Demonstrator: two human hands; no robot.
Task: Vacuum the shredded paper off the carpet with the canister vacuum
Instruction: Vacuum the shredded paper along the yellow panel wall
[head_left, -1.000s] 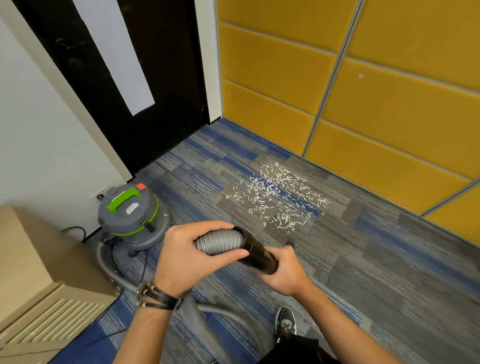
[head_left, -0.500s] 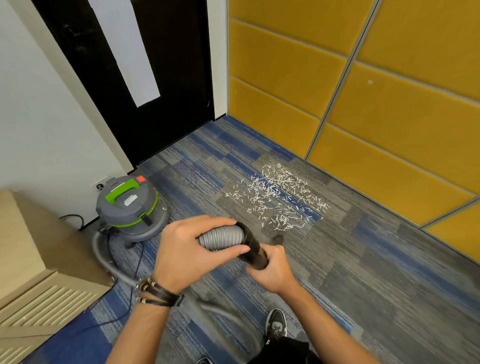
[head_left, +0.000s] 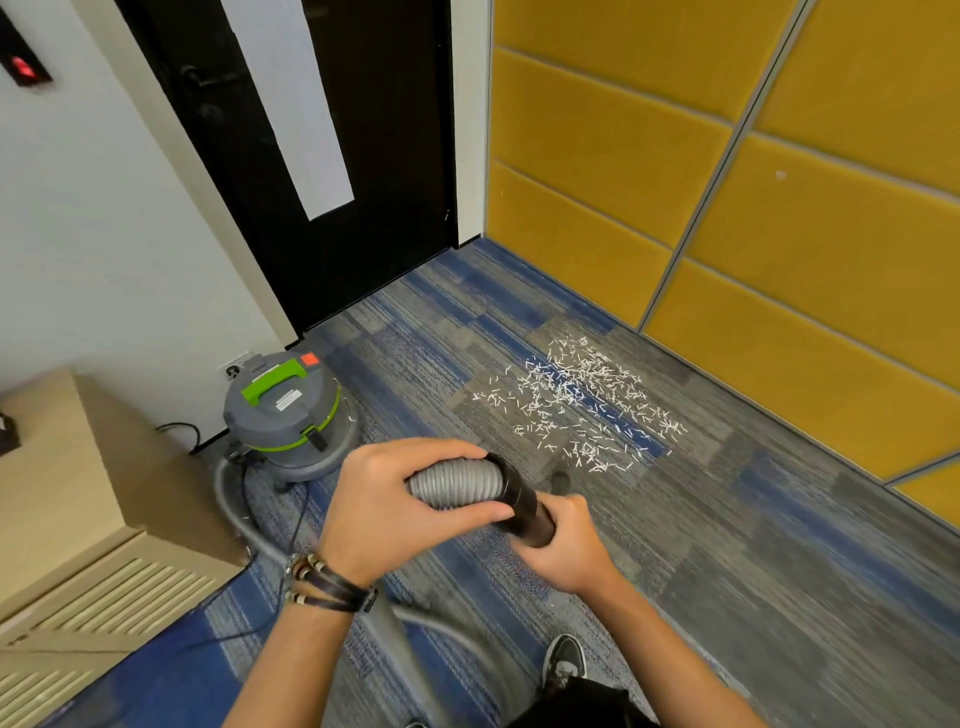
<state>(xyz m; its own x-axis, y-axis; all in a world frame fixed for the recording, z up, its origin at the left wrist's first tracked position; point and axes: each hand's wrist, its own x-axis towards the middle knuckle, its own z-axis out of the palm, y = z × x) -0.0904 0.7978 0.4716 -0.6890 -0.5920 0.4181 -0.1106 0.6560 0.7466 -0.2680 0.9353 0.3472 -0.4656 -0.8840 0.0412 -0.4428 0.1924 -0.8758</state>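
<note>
My left hand (head_left: 384, 512) is wrapped round the grey ribbed hose (head_left: 457, 486), my right hand (head_left: 569, 553) round its black tube (head_left: 524, 512). The shredded paper (head_left: 587, 405) lies near the edge of the carpet (head_left: 753, 571) (the side along the yellow wall (head_left: 779, 312)). The canister vacuum (head_left: 283, 415) stands at the edge by the white wall (head_left: 104, 234).

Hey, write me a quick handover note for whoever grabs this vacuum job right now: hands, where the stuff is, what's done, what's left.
Left hand grips the ribbed grey hose; right hand grips the black tube at its end, both above the carpet.
Canister vacuum stands by the white wall near the black door, with the hose looping down to it.
Shredded paper lies scattered ahead, near the yellow wall panels, apart from the tube.
Done: hose in hand. Whether the vacuum is running cannot be told.
Left: bring the tube to the paper and suck it all up.
</note>
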